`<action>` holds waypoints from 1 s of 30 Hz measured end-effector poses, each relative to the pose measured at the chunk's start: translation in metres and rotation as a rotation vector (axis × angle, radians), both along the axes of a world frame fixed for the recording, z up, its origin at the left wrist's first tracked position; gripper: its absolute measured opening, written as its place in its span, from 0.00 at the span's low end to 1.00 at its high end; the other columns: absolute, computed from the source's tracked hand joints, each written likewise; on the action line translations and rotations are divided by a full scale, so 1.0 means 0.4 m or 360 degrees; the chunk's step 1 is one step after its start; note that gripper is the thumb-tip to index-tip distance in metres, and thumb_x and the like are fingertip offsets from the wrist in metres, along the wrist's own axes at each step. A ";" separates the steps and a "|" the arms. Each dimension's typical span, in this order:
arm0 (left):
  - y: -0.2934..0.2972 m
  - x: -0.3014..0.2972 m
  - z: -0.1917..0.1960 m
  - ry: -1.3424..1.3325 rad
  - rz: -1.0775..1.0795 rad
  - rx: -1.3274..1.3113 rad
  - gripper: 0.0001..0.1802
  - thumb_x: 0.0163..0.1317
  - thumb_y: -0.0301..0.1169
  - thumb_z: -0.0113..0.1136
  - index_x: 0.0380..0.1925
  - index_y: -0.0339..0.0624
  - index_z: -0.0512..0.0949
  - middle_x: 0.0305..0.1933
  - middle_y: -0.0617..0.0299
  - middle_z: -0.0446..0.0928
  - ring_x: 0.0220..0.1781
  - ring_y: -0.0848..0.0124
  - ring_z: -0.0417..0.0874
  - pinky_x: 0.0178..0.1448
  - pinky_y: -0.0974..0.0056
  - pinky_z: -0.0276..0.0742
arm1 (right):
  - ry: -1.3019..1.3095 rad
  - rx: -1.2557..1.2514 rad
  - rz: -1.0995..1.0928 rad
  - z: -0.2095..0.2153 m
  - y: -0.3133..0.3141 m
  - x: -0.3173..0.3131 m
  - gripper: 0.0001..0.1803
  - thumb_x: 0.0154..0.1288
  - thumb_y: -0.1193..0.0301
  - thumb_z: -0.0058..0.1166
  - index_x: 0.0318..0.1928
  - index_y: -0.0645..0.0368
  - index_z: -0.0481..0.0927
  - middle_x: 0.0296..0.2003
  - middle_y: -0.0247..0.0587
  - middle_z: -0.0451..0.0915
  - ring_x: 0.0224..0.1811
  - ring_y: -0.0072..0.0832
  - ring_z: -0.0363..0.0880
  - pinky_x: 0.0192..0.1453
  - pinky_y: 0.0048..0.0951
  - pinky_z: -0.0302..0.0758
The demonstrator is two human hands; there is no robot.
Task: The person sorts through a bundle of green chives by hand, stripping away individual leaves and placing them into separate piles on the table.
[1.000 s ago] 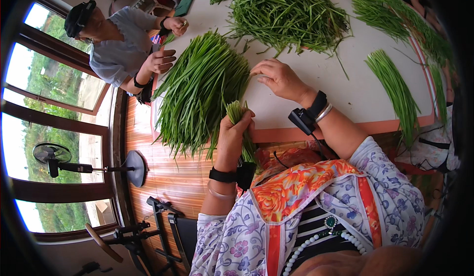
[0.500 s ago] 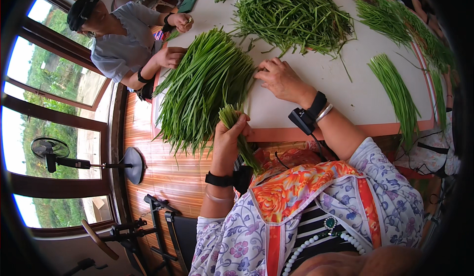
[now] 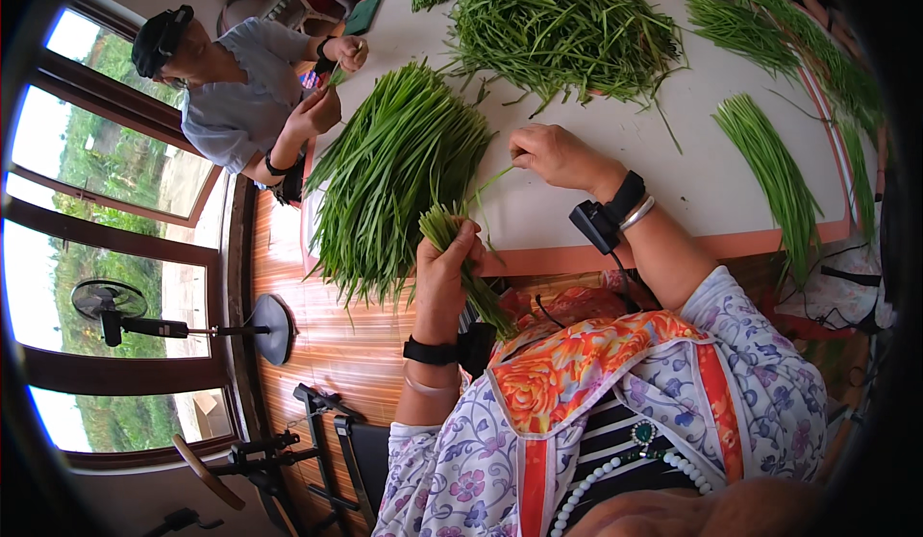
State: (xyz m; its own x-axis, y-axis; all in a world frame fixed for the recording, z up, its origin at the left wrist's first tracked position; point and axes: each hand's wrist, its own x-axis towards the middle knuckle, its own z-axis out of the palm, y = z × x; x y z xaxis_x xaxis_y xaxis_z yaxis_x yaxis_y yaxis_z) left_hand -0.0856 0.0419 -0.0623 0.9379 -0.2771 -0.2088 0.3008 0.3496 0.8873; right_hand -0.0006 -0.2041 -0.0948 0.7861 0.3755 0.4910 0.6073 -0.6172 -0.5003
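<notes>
My left hand (image 3: 444,273) is closed around a small bunch of green chives (image 3: 461,263), held upright at the near edge of the table (image 3: 673,162). My right hand (image 3: 550,152) rests on the table beside a large fanned pile of chives (image 3: 394,172); its fingertips pinch a single stalk (image 3: 490,183) that bends toward the bunch. Both wrists wear black bands.
A tangled heap of chives (image 3: 562,23) lies farther back, and neat rows of chives (image 3: 769,176) lie at the right. Another person (image 3: 240,104) sits at the table's left corner, handling stalks. A standing fan (image 3: 115,306) and windows are at the left.
My left hand with the bunch has stayed near the table edge. My right hand has pulled a single stalk out of the large pile toward the bunch.
</notes>
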 end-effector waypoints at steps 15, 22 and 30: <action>-0.117 0.065 0.032 -0.0294 -0.0137 0.0606 0.07 0.63 0.28 0.65 0.39 0.38 0.82 0.19 0.75 0.70 0.17 0.86 0.63 0.20 0.76 0.55 | 0.0941 0.1165 0.0725 0.102 -0.016 -0.060 0.05 0.65 0.73 0.60 0.39 0.60 0.81 0.28 0.29 0.81 0.30 0.15 0.77 0.32 0.19 0.74; -0.125 0.062 0.024 -0.0220 -0.0223 0.0427 0.07 0.67 0.30 0.60 0.36 0.37 0.82 0.16 0.74 0.67 0.15 0.85 0.61 0.19 0.75 0.54 | 0.0975 0.0915 0.0626 0.101 -0.003 -0.055 0.05 0.67 0.74 0.59 0.38 0.63 0.80 0.29 0.30 0.81 0.30 0.15 0.76 0.34 0.20 0.74; -0.098 0.057 0.028 -0.0034 -0.0311 0.0250 0.09 0.70 0.34 0.57 0.34 0.41 0.81 0.24 0.71 0.74 0.21 0.84 0.65 0.24 0.76 0.58 | 0.0641 0.0936 0.0585 0.084 0.012 -0.046 0.06 0.70 0.71 0.56 0.37 0.61 0.78 0.28 0.28 0.78 0.30 0.13 0.73 0.33 0.18 0.71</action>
